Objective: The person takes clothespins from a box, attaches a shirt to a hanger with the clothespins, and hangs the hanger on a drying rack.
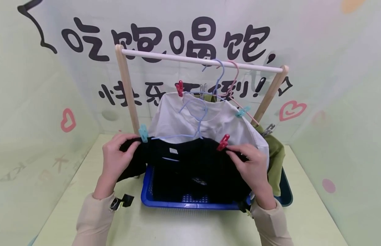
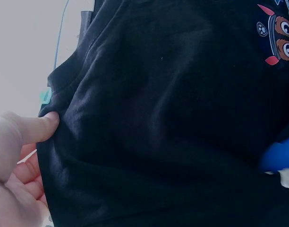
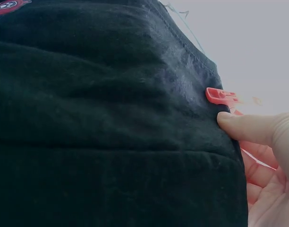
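Note:
A black T-shirt point(image 1: 184, 171) hangs on a light blue wire hanger point(image 1: 198, 128), whose hook is free of the rail. At its left shoulder my left hand point(image 1: 115, 157) pinches the cloth beside a teal clothespin point(image 1: 143, 133). My right hand point(image 1: 252, 165) pinches the other shoulder, right by a red clothespin point(image 1: 223, 141). Both thumbs lie on the front of the fabric in the wrist views, with the fingers partly hidden behind it. A cartoon dog print point(image 2: 281, 38) shows on the chest in the left wrist view.
Behind, a rack with a white rail point(image 1: 202, 60) bears a white shirt point(image 1: 169, 111) and an olive garment point(image 1: 275, 153) on hangers, with clothespins attached. Below the black shirt sits a blue basket point(image 1: 190, 205). A dark green basket point(image 1: 289, 191) stands at its right.

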`<state>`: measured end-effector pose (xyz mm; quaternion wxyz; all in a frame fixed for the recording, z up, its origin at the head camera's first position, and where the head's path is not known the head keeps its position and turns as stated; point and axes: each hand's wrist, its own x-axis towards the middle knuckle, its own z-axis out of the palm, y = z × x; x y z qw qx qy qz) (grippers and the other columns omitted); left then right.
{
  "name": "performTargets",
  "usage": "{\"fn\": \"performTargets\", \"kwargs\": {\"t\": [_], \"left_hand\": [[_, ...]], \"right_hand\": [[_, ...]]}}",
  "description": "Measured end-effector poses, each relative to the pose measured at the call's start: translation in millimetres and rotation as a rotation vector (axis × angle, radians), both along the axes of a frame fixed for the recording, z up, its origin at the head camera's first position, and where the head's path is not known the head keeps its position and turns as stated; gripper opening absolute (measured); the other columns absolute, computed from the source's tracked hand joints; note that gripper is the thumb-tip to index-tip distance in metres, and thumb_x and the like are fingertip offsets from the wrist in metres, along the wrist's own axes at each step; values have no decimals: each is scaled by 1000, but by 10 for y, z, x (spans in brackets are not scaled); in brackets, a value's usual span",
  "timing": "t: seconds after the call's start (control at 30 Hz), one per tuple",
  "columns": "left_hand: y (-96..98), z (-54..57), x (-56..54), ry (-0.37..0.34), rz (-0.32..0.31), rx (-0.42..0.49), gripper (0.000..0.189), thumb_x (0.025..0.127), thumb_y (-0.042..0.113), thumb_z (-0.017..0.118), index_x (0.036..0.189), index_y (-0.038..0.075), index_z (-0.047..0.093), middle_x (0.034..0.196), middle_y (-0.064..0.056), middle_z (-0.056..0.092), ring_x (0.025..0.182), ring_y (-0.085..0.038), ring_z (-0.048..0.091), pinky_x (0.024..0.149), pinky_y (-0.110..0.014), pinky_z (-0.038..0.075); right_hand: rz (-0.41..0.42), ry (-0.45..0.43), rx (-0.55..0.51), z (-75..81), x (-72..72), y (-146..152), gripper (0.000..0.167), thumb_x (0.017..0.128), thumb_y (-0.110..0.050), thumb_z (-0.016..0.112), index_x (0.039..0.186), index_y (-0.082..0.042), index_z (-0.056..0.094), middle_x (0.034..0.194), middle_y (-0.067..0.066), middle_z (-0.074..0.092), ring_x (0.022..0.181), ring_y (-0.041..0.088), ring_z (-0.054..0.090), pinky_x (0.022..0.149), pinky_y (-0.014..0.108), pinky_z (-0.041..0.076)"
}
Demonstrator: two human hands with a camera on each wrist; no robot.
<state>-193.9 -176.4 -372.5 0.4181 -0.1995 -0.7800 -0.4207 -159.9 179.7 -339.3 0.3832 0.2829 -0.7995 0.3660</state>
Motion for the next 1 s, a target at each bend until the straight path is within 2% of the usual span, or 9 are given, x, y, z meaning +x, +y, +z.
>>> {"fn": "performTargets", "kwargs": {"t": [0.2,0.5,0.7,0.9,1.0], "left_hand": [[124,221,-254,19,18,37,16,73,-10,73,88,-6,71,85,-18,69,82,-30,62,81,-16,42],[296,555,-665,12,14,58,15,75,-6,73,89,-7,70,88,-21,68,86,-33,62,82,-34,45],[382,730,-873,18,9,29,14,77,-3,72,90,-8,70,89,-22,68,88,-34,63,82,-42,46],[418,806,-1049,4,0,5,13,79,-3,71,90,-9,69,91,-23,68,90,-36,62,83,-45,46],[429,845,-1151,-27,8,0,13,81,-2,69,91,-10,68,93,-23,67,92,-37,61,85,-45,45]], "right_hand": [[-85,44,24,308,-98,32,14,71,5,77,83,-1,74,78,8,70,74,21,65,70,23,46],[-185,78,66,668,-240,70,9,76,1,75,86,0,74,75,14,67,70,26,62,63,35,46],[-242,86,98,803,-347,113,10,77,-1,75,86,2,74,73,16,65,67,28,60,58,37,46],[-262,96,111,855,-459,112,7,78,-2,74,85,1,74,74,16,66,67,28,60,59,39,45],[-272,91,134,906,-539,92,8,80,-4,73,86,1,74,75,16,67,67,28,60,62,40,46]]}}
